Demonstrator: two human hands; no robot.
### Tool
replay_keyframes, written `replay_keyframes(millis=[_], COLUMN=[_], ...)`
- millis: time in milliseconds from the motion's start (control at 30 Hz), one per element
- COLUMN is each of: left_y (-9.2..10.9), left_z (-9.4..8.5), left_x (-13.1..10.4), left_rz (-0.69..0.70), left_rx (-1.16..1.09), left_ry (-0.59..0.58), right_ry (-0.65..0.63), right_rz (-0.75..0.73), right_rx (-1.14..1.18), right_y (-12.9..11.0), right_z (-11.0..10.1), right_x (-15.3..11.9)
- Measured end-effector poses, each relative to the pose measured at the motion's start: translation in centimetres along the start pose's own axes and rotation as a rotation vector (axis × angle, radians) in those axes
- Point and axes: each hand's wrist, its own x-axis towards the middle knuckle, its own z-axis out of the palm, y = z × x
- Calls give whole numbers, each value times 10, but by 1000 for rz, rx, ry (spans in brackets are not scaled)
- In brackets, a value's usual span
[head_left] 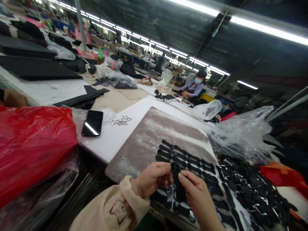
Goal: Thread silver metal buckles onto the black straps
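Both hands share a grip on one black strap piece (178,183), held upright just above the near edge of the desk (113,138). On the left hand (151,178), whose cream sleeve (115,205) shows at the bottom of the view, the fingers curl around the upper end of the piece, while the right hand (197,195) pinches its lower part between thumb and fingers; both are clenched on it. Directly under and beyond the hands lies a worn brown board (154,134), dusted with white marks, and on it rows of similar black pieces (185,158) are laid out side by side. To the right of the board a loose heap of black pieces with metal rings (252,192) spreads across the desk, and behind that heap sits a crumpled clear plastic bag (243,131). Further left on the white surface lie a dark phone (92,123), face up, and just beside it a small cluster of metal buckles (121,121). A bulging red plastic bag (31,144) fills the left side, near the corner of the desk. Across the desk, well apart, another person in a bluish top (192,88) sits at work among more dark material.
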Motion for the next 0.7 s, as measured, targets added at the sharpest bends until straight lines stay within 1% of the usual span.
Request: replay_keyframes(millis=[67, 133, 233, 333, 433, 567, 633, 700], left_y=[-9, -18, -30, -39, -46, -56, -61, -66], left_z=[7, 12, 19, 26, 33, 40, 42, 43], left_x=[6, 12, 21, 26, 30, 38, 43, 46], left_rz=[-34, -51, -61, -58, -19, 1, 15, 47], left_rx=[15, 44, 111, 199, 275, 381, 408, 412], left_ry=[-20, -19, 8, 58, 73, 134, 167, 178], right_ry=[-75, -169, -236, -239, -259, -319, -300, -234], right_rz=[61, 115, 166, 208, 206, 147, 98, 13], right_rx=[205, 362, 430, 391, 315, 214, 109, -73], right_y=[1, 4, 10, 17, 24, 34, 38, 39], right_z=[-6, -14, -29, -47, -60, -70, -75, -79], right_x=[-1, 0, 1, 0, 0, -1, -3, -8])
